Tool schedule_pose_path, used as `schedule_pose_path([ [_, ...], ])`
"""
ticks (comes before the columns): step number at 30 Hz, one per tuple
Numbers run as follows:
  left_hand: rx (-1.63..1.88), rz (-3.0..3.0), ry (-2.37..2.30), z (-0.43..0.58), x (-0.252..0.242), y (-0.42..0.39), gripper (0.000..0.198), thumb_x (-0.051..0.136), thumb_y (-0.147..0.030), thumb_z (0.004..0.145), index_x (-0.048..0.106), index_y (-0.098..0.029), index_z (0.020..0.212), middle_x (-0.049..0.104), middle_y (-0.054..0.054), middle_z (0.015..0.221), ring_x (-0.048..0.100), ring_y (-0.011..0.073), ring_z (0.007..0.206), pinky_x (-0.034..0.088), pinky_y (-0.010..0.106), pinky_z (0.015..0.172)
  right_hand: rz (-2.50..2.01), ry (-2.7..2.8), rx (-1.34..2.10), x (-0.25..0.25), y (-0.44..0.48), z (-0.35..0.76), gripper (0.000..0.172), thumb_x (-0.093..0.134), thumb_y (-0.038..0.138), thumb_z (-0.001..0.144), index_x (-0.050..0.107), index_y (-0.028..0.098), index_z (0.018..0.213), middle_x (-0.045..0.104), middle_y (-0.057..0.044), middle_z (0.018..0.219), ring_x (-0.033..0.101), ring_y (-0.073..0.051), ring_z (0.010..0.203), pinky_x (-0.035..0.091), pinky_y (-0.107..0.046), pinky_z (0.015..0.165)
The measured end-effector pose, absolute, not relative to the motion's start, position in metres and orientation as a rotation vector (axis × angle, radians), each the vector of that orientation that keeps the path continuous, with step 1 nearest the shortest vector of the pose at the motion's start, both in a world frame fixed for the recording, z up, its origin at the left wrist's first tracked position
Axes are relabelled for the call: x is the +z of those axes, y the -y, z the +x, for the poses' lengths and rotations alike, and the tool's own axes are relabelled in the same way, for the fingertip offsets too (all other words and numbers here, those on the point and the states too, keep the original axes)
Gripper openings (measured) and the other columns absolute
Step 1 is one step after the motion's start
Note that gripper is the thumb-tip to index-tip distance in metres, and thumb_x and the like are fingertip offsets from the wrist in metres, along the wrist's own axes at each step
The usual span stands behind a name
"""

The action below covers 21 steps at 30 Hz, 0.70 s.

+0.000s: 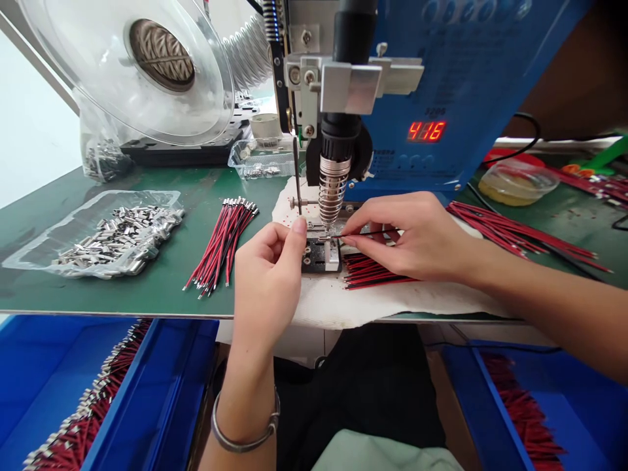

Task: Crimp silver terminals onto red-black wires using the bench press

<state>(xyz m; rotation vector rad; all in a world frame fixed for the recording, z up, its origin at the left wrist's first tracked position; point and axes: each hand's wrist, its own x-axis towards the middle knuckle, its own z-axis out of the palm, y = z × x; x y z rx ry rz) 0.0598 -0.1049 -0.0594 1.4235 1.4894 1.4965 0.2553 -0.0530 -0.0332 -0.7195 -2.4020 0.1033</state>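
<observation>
My right hand (409, 235) pinches a thin red-and-black wire (371, 234), its left end pointing into the small metal fixture (332, 255). On the fixture's other side is my left hand (272, 271), thumb and index finger pressed together at its edge; what lies between them, if anything, is hidden. The soldering iron (335, 186), wrapped in a coil spring, points down just above the fixture. Beneath my right hand, a bundle of red and black wires (375, 271) rests on a white cloth (338, 304).
Left on the green table stand a clear tray of metal connectors (122, 239) and a pile of wires with connectors (223, 242). The blue machine (422, 85) rises behind. More wires (520, 229) lie right. Blue bins (169, 379) with wires sit below the table edge.
</observation>
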Motion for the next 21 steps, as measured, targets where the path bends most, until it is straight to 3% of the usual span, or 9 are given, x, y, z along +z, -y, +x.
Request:
schedule_pose_path([
  [5, 1.554, 1.438, -1.536, 0.061, -0.058, 0.113, 0.039, 0.064, -0.043, 0.092, 0.052, -0.018, 0.064, 0.035, -0.004, 0.053, 0.027, 0.0078, 0.046, 0.023, 0.024, 0.042, -0.72, 2.389, 0.103, -0.029, 0.059, 0.255, 0.006, 0.063, 0.018, 0.089, 0.067, 0.022, 0.087, 0.071, 0.001, 0.079, 0.06, -0.013, 0.061, 0.045, -0.028, 0.055],
  [8, 1.543, 1.489, -1.555, 0.065, -0.058, 0.128, 0.032, 0.063, -0.037, 0.093, 0.061, -0.018, 0.068, 0.047, -0.003, 0.054, 0.037, 0.0082, 0.047, 0.031, 0.022, 0.043, -0.672, 2.345, 0.096, -0.023, 0.068, 0.256, 0.005, 0.063, 0.017, 0.088, 0.065, 0.021, 0.085, 0.068, 0.0, 0.076, 0.057, -0.012, 0.059, 0.045, -0.028, 0.056],
  [11, 1.395, 1.509, -1.42, 0.075, -0.062, 0.143, 0.016, 0.064, -0.032, 0.093, 0.074, -0.021, 0.087, 0.067, 0.001, 0.072, 0.048, 0.0091, 0.05, 0.038, 0.021, 0.045, -0.648, 2.299, 0.079, -0.018, 0.076, 0.257, 0.007, 0.063, 0.02, 0.09, 0.061, 0.02, 0.083, 0.063, 0.0, 0.073, 0.053, -0.011, 0.058, 0.043, -0.028, 0.055],
  [14, 1.352, 1.466, -1.262, 0.09, -0.068, 0.15, 0.02, 0.065, -0.031, 0.092, 0.076, -0.026, 0.107, 0.07, 0.0, 0.077, 0.047, 0.0087, 0.048, 0.039, 0.021, 0.044, -0.649, 2.317, 0.076, -0.016, 0.079, 0.258, 0.007, 0.062, 0.02, 0.092, 0.06, 0.023, 0.085, 0.052, 0.004, 0.063, 0.046, -0.01, 0.054, 0.04, -0.027, 0.053],
  [17, 1.452, 1.485, -1.225, 0.104, -0.072, 0.148, 0.012, 0.065, -0.025, 0.091, 0.077, -0.023, 0.093, 0.063, -0.002, 0.065, 0.046, 0.0086, 0.05, 0.04, 0.019, 0.046, -0.548, 2.35, 0.112, -0.017, 0.08, 0.257, 0.005, 0.063, 0.022, 0.093, 0.061, 0.022, 0.088, 0.051, 0.006, 0.063, 0.042, -0.008, 0.051, 0.038, -0.024, 0.051],
  [19, 1.545, 1.517, -1.244, 0.108, -0.072, 0.147, 0.019, 0.064, -0.02, 0.09, 0.071, -0.019, 0.073, 0.057, -0.003, 0.059, 0.047, 0.0082, 0.052, 0.041, 0.018, 0.048, -0.494, 2.37, 0.157, -0.018, 0.08, 0.257, 0.006, 0.063, 0.022, 0.094, 0.062, 0.02, 0.089, 0.055, 0.005, 0.066, 0.045, -0.007, 0.053, 0.038, -0.022, 0.051],
  [21, 1.593, 1.524, -1.244, 0.107, -0.072, 0.146, 0.021, 0.064, -0.02, 0.091, 0.069, -0.018, 0.07, 0.058, -0.003, 0.059, 0.048, 0.008, 0.052, 0.041, 0.017, 0.048, -0.469, 2.38, 0.18, -0.019, 0.078, 0.257, 0.006, 0.063, 0.024, 0.095, 0.062, 0.019, 0.09, 0.059, 0.003, 0.069, 0.049, -0.008, 0.057, 0.04, -0.022, 0.053],
])
